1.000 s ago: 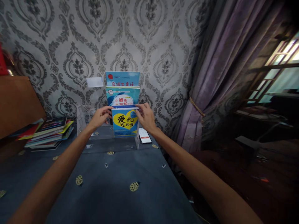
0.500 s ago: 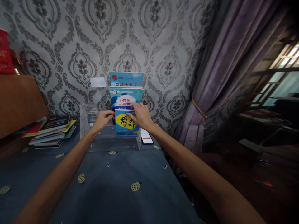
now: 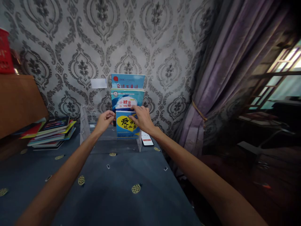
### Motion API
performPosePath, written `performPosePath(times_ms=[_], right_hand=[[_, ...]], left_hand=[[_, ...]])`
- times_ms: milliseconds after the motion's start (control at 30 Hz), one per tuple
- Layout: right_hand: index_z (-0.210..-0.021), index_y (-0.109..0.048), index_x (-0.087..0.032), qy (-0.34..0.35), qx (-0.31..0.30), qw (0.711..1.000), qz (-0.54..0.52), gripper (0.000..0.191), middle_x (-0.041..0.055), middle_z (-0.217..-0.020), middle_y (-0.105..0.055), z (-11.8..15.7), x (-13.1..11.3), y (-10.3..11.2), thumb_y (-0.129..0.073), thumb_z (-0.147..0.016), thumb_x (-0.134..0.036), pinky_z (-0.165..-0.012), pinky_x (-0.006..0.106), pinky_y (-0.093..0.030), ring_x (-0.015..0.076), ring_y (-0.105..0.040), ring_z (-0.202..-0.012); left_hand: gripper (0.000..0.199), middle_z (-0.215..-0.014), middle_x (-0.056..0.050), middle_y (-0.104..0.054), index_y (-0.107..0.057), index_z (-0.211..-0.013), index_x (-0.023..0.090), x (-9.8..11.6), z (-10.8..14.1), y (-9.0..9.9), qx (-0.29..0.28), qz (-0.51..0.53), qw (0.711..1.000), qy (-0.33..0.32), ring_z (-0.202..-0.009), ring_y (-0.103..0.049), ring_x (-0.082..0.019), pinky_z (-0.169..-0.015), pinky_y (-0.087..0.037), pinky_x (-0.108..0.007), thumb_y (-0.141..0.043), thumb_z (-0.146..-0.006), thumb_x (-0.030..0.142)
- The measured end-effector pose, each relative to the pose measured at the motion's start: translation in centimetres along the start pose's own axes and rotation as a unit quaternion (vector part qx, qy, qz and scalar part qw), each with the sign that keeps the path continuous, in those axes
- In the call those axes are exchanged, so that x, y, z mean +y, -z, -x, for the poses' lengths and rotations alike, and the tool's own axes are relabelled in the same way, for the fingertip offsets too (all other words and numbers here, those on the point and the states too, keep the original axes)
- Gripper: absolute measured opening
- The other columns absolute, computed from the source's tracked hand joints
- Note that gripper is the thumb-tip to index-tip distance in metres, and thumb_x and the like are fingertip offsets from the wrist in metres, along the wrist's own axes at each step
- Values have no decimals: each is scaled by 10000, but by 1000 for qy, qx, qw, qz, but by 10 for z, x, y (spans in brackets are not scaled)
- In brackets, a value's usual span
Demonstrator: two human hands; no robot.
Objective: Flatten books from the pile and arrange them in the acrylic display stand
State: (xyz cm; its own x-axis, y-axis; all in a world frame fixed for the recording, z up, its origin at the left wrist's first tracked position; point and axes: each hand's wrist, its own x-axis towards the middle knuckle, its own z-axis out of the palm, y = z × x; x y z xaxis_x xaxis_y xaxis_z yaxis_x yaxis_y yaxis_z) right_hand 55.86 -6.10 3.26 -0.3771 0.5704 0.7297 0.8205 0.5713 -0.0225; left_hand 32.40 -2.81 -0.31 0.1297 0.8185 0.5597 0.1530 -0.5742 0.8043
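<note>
A blue book with a yellow patch on its cover (image 3: pixel 123 129) stands upright at the front of a clear tiered stand (image 3: pixel 103 146). My right hand (image 3: pixel 142 118) is closed over its upper right corner, thumb on the cover and fingers over the top, near a dark blue book edge just behind. At the left edge of these books my left hand (image 3: pixel 105 121) has its fingers curled together, tips touching the edge; what lies between them is partly hidden. Higher in the stand are a teal book (image 3: pixel 138 94) and a light blue book (image 3: pixel 130 81).
A stack of books and magazines (image 3: pixel 50 133) lies left, beside a wooden cabinet (image 3: pixel 20 103) with a red basket (image 3: pixel 5 51) on it. A phone (image 3: pixel 147 140) lies right of the stand. The blue tablecloth (image 3: pixel 105 201) ends at right, near a purple curtain (image 3: pixel 202 94).
My right hand has shifted slightly down at the top of the front book. My left hand's fingers have moved slightly at the books' left edge. The books stay nearly in place.
</note>
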Motion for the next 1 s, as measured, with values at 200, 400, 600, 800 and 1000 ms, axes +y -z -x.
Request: performPosePath(times_ms=[200, 400, 600, 800, 1000], right_hand=[[-1136, -585, -193, 0, -4, 1000, -19, 227, 113, -1129, -702, 0, 2, 1, -592, -946, -317, -852, 397, -339, 300, -549, -1015], [-1162, -599, -187, -10, -5, 1000, -29, 253, 111, -1152, -701, 0, 0, 1, -606, -936, -300, -874, 408, -344, 302, -547, -1035], [-1180, -604, -197, -11, 0, 999, -46, 264, 113, -1168, -697, 3, 0, 1, -598, -936, -296, -903, 426, -349, 310, -548, -1058], [-1282, -558, -183, -3, 26, 998, -52, 354, 129, -1161, -691, 10, 1, -2, -590, -940, -269, -918, 434, -354, 318, -536, -1079], [-1107, -615, -209, 19, 30, 997, -64, 185, 104, -1114, -696, 16, 4, -5, -594, -931, -262, -904, 422, -351, 306, -525, -1060]], left_hand=[[397, -835, -70, -741, -669, -940, 147, 10, -4, 1, -17, 7, 1000, 17, -729, -724, -206, -460, -515, -205, -703, -732, 483], [356, -811, -65, -733, -679, -856, 136, 29, -9, 3, -26, -11, 999, 35, -704, -721, -201, -465, -555, -230, -650, -802, 487], [248, -767, -49, -718, -676, -779, 130, 47, -19, 1, -33, -38, 994, 94, -608, -689, -168, -424, -532, -222, -646, -830, 371], [234, -676, -56, -709, -674, -706, 133, 52, -30, 6, -55, 10, 986, 158, -592, -680, -154, -514, -573, -239, -756, -764, 345], [332, -719, -44, -735, -744, -780, 137, 35, -29, 11, -125, 10, 985, 119, -688, -705, -181, -583, -593, -261, -858, -593, 387]])
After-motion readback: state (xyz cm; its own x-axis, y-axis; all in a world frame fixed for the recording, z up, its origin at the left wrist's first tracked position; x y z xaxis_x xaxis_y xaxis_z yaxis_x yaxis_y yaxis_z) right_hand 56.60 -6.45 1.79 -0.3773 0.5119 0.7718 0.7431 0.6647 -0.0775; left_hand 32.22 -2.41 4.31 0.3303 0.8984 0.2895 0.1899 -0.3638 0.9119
